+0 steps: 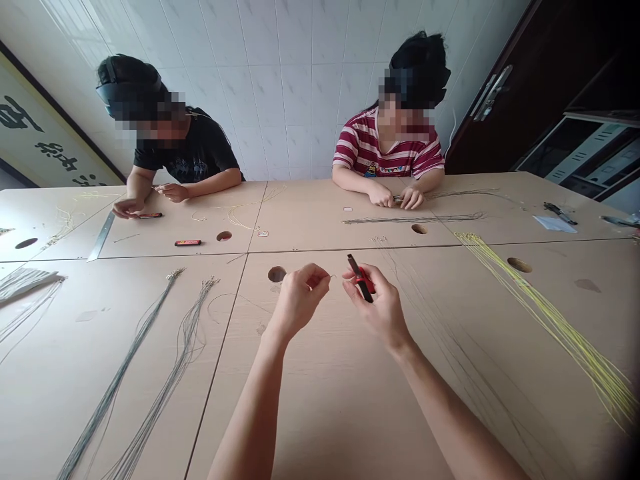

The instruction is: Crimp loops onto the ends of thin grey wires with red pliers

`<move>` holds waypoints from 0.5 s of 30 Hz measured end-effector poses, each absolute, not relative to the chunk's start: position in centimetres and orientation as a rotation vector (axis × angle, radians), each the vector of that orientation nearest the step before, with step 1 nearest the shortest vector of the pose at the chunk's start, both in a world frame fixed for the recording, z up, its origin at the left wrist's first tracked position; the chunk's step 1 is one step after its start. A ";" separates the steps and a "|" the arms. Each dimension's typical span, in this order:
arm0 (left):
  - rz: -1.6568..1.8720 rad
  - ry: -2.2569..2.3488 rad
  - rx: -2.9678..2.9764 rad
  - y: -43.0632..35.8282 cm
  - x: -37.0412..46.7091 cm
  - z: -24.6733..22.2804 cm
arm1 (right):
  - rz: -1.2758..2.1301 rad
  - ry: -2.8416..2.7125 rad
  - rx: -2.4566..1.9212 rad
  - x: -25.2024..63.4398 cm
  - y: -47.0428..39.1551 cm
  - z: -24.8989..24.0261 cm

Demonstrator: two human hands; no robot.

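Note:
My left hand point(300, 300) is closed in a pinch on a thin grey wire point(333, 276), whose short end sticks out past the fingertips. A slack length of it seems to curve over the table to the left. In my right hand point(383, 307) is a red-and-black utility knife point(361, 279), tilted with its narrow dark tip pointing up and away. The two hands are a small gap apart above the table. Two bundles of grey wires point(145, 347) lie to the left of my left hand. Several loose thin wires point(430, 320) run beneath and beyond my right forearm.
A bundle of yellow wires point(540, 300) lies at the right. Across the table point(320, 413), two people work with wires. Near the left person are another utility knife point(188, 243) and a steel ruler point(101, 235). Pliers point(560, 213) lie far right. Round holes point(277, 274) pierce the tabletop.

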State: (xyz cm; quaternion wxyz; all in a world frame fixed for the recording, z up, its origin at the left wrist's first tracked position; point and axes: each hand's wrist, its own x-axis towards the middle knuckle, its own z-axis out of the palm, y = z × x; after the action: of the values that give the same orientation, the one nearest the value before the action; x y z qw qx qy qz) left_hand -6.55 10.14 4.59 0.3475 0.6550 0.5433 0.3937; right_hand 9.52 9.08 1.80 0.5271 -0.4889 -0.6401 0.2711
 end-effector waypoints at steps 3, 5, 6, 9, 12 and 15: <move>1.138 1.524 1.740 10.4 -6.0 4.1 | 0.691 -1.439 -1.145 8.5 8.3 2.1; 1.184 1.565 1.766 10.5 -5.6 3.9 | 0.746 -1.413 -1.136 7.8 7.8 2.3; 1.199 1.584 1.777 10.5 -5.4 3.8 | 0.768 -1.406 -1.135 7.5 7.6 2.4; 1.207 1.648 1.822 10.2 -5.0 3.9 | 0.805 -1.394 -1.138 6.9 7.2 2.4; 1.189 1.687 1.882 9.8 -4.7 4.1 | 0.837 -1.378 -1.130 6.8 7.1 2.3; 1.159 1.696 1.942 9.6 -4.4 4.1 | 0.909 -1.328 -1.112 7.0 7.2 2.3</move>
State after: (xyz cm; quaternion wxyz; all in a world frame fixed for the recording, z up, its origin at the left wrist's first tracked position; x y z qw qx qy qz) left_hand -4.38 9.63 4.08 0.1567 0.6785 0.5925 0.4049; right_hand 7.02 7.16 2.26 0.5584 -0.4715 -0.5632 0.3855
